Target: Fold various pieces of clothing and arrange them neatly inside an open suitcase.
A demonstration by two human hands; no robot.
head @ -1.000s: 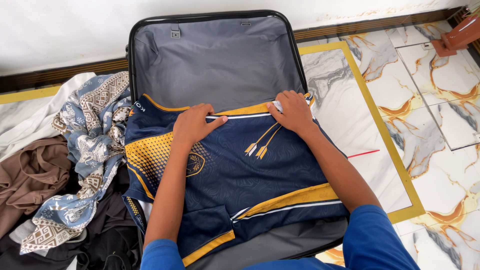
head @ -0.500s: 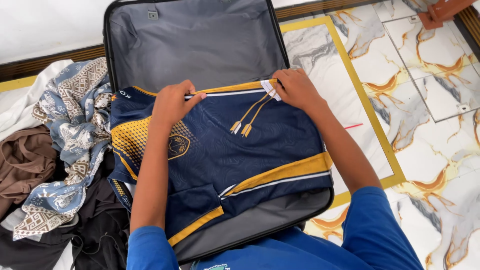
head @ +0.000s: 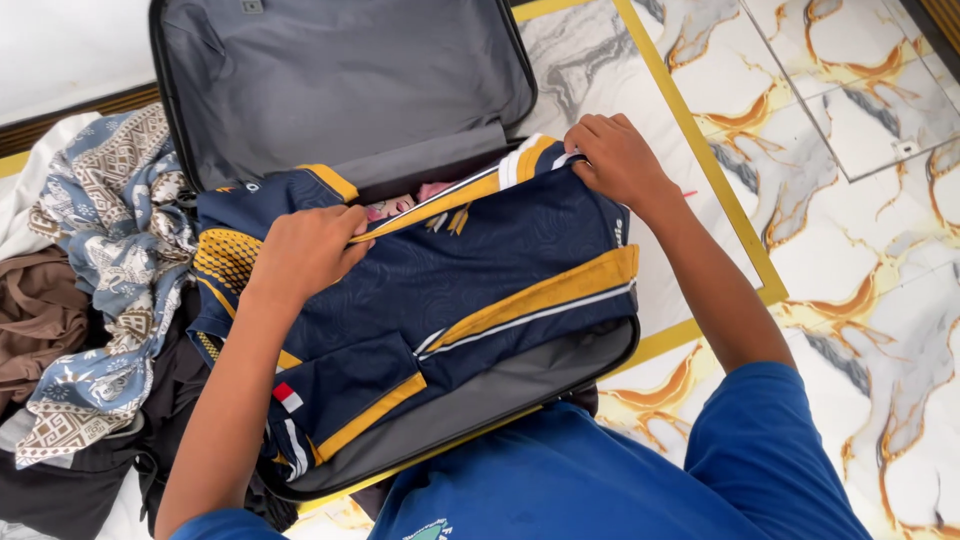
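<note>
Suitcase open; navy-yellow jersey inside, hands gripping top edge.

Home interior, room floor level. Glossy marble-look floor tiles with white, grey and gold veining, yellow inlay border. White wall with dark skirting strip at base. Open suitcase lying flat on floor, grey fabric lining. Loose pile of household clothes beside it: patterned blue cloth, brown garment, black items. Domestic packing spot.
</note>
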